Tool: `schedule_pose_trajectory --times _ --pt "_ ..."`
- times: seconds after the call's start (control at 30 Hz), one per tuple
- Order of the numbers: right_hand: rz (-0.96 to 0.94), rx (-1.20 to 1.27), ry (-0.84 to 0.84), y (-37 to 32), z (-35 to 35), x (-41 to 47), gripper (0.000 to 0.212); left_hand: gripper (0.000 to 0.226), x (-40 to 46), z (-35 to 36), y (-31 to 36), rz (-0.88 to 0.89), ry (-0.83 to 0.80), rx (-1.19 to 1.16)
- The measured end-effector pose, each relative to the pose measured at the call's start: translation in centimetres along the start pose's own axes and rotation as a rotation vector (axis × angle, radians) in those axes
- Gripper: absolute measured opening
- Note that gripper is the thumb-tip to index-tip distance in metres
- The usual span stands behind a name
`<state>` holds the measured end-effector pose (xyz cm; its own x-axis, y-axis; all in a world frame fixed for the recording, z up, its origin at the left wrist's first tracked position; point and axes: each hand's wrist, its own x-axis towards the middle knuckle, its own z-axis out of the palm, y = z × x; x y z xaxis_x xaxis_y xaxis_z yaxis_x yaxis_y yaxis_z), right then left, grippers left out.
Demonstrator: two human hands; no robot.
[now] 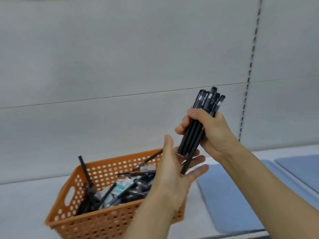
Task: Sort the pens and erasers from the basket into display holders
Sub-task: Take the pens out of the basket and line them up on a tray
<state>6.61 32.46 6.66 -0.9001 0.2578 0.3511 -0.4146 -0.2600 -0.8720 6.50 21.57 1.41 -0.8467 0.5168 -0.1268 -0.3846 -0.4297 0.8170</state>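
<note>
Left hand (174, 171) flat, open under pen bundle (198, 125); right hand (205, 130) grips it upright, right of basket (107, 219).

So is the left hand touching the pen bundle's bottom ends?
Cannot tell. In the head view the open left hand sits under the pen bundle that the right hand grips; overlap hides any contact.

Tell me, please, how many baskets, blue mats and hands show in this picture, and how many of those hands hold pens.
Orange basket: 1
Blue mats: 2, the nearer one and the farther one
Hands: 2, the left hand and the right hand
Hands holding pens: 1, the right, which grips a bundle of black pens
Total of basket, mats and hands: 5
</note>
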Motion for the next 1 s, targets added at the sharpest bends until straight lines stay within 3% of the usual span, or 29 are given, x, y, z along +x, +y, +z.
schedule_pose_trajectory --times 0.13,0.27,0.4,0.47,0.57,0.67,0.8,0.9,1.0 --pt "-0.021 -0.048 0.005 -1.9 -5.6 -0.6 0.024 0.074 1.9 5.8 -5.3 -0.038 0.082 -0.546" --pt "0.074 -0.129 -0.036 -1.2 -10.1 -2.6 0.031 0.071 4.2 10.4 -8.2 -0.017 0.052 -0.769" --pt "0.093 -0.174 -0.088 -2.0 -14.7 -3.0 0.027 0.077 5.9 12.5 -11.3 0.038 0.048 -0.468" --pt "0.110 -0.234 -0.237 -3.4 -17.2 -3.0 0.028 0.088 6.4 12.5 -11.4 0.127 -0.003 -0.272" --pt "0.299 -0.368 -0.528 -4.6 -20.1 -3.6 0.032 0.111 7.2 13.0 -10.0 0.243 -0.241 0.018" --pt "0.488 -0.405 -0.606 -5.0 -21.8 -4.4 0.022 0.082 7.1 15.0 -9.2 0.306 -0.299 0.299" --pt "0.442 -0.561 -0.401 -4.9 -23.2 -4.9 0.010 0.023 7.8 16.6 -10.4 0.337 -0.292 0.251" --pt "0.253 -0.668 -0.095 -3.7 -24.0 -5.7 0.021 0.013 8.6 18.3 -11.6 0.431 -0.261 0.360" --pt "0.088 -0.590 0.097 -2.9 -26.1 -5.9 0.034 0.014 9.7 21.1 -13.0 0.528 -0.290 0.490"
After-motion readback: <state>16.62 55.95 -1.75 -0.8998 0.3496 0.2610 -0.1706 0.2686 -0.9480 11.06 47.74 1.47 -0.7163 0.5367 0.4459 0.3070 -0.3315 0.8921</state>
